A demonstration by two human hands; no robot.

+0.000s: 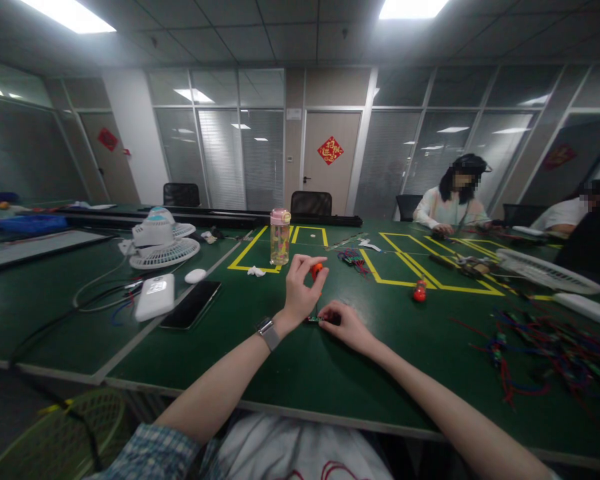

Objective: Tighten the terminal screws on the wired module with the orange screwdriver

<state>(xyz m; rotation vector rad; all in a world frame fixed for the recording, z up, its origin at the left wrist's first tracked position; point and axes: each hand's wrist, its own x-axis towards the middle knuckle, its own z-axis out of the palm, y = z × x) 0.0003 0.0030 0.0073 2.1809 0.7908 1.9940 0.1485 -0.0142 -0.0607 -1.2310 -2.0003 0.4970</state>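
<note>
My left hand point(301, 288), with a watch on its wrist, is closed around the orange handle of a screwdriver point(317, 270). The screwdriver stands upright, its thin dark shaft running down to a small green circuit board point(313, 319) on the table. Whether the tip touches the board I cannot tell. My right hand point(347, 325) rests on the table, thumb and fingers pinching the board's right edge. Part of the board is hidden by the fingers.
A clear bottle with a pink lid point(280, 237) stands ahead. At the left are a black phone point(192, 305), a white power bank point(155, 297) and a white fan point(165, 252). Wired boards point(555, 353) pile up at right, beyond a red-orange object point(420, 291). A co-worker point(453, 200) sits across.
</note>
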